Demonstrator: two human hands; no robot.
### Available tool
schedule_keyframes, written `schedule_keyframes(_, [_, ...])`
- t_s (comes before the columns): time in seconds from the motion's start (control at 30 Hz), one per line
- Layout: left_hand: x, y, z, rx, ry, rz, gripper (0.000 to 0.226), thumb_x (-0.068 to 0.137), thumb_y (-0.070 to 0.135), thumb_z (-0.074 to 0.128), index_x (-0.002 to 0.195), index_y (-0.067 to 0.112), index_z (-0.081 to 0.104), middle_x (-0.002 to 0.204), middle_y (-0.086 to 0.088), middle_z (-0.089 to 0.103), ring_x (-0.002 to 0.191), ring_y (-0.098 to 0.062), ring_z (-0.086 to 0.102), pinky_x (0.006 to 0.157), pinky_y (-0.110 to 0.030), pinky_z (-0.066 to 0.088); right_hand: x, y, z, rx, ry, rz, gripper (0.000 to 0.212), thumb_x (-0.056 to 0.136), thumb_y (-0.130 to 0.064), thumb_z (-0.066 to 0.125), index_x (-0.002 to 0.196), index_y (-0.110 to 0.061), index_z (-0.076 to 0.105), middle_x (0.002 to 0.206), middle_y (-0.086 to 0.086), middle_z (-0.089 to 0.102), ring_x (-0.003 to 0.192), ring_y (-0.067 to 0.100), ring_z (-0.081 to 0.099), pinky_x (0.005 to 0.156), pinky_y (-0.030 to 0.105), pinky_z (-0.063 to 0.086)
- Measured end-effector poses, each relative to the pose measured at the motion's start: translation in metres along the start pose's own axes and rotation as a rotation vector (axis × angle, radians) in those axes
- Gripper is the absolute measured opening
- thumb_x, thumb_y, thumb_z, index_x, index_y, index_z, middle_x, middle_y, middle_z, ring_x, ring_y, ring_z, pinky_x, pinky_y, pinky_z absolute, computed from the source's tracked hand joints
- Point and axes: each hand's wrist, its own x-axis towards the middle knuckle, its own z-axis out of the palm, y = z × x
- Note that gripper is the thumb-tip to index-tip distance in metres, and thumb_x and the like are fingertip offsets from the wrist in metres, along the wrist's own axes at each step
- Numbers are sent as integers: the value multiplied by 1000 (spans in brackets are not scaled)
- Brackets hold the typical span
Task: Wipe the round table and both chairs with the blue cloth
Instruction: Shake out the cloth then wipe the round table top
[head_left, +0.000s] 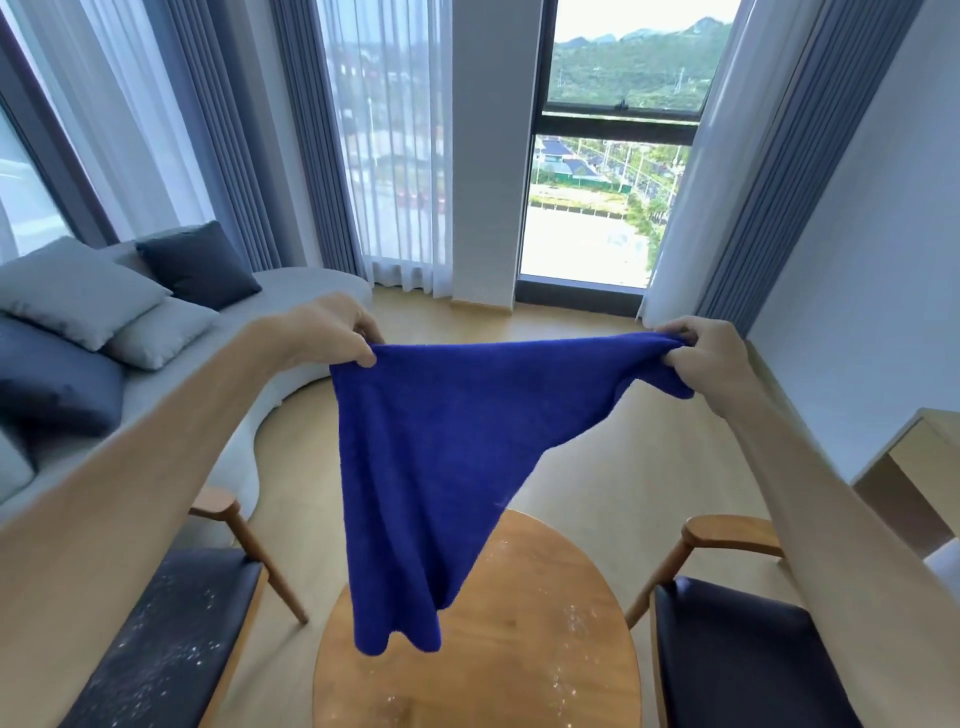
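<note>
A blue cloth (441, 457) hangs spread in the air in front of me. My left hand (332, 332) pinches its upper left corner and my right hand (711, 358) pinches its upper right corner. The cloth's lower point dangles over the round wooden table (519, 670), whose top shows pale specks along the right side. A chair (171, 644) with a dark seat dusted with white specks stands left of the table. A second dark-seated chair (737, 654) with wooden arms stands to the right.
A grey sofa (249, 332) with grey and dark blue cushions curves along the left. Tall windows with sheer and blue curtains (311, 130) fill the far wall. A wooden desk corner (914, 457) juts in at the right. Wooden floor (597, 415) lies beyond the table.
</note>
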Motion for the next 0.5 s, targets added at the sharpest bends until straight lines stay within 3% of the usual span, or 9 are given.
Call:
schedule_keyframes(0.1, [-3, -1, 3, -9, -79, -11, 12, 92, 15, 55, 99, 22, 62, 99, -4, 67, 91, -20, 64, 78, -33, 52, -4, 13, 10, 74, 95, 37, 19, 86, -3, 54, 82, -19, 64, 92, 15, 67, 71, 18, 59, 54, 26, 51])
schedule_keyframes(0.17, [-6, 1, 6, -175, -127, 34, 10, 95, 20, 54, 102, 22, 59, 97, -4, 68, 82, -16, 68, 67, -28, 54, -8, 18, 22, 343, 97, 301, 14, 94, -18, 51, 92, -16, 64, 95, 15, 67, 69, 22, 61, 47, 28, 52])
schedule_keyframes(0.23, [-8, 8, 6, -371, -125, 90, 11, 96, 22, 53, 105, 19, 59, 93, -3, 69, 73, -11, 68, 59, -24, 54, -15, 23, 35, 568, -73, 563, 40, 97, -46, 40, 109, -12, 57, 95, 13, 69, 78, 30, 68, 58, 39, 54])
schedule_keyframes(0.3, [-10, 19, 4, -480, -106, 140, 11, 97, 24, 52, 103, 18, 59, 88, -1, 69, 70, -11, 65, 58, -25, 53, -23, 28, 50, 800, -244, 682, 59, 90, -66, 30, 103, -12, 52, 97, 19, 71, 88, 38, 69, 70, 48, 52])
schedule_keyframes(0.4, [-12, 37, -2, -545, -68, 211, 10, 98, 21, 51, 97, 18, 61, 76, 4, 68, 63, -9, 63, 51, -24, 51, -32, 29, 75, 1074, -302, 779, 55, 86, -66, 30, 97, -16, 51, 98, 21, 71, 88, 45, 69, 74, 58, 50])
schedule_keyframes(0.5, [-15, 49, -5, -583, -15, 215, 12, 98, 17, 51, 93, 19, 62, 74, 6, 68, 61, -8, 64, 48, -24, 50, -43, 27, 96, 1118, -343, 869, 48, 81, -60, 38, 88, -13, 44, 118, 28, 57, 101, 55, 59, 77, 65, 48])
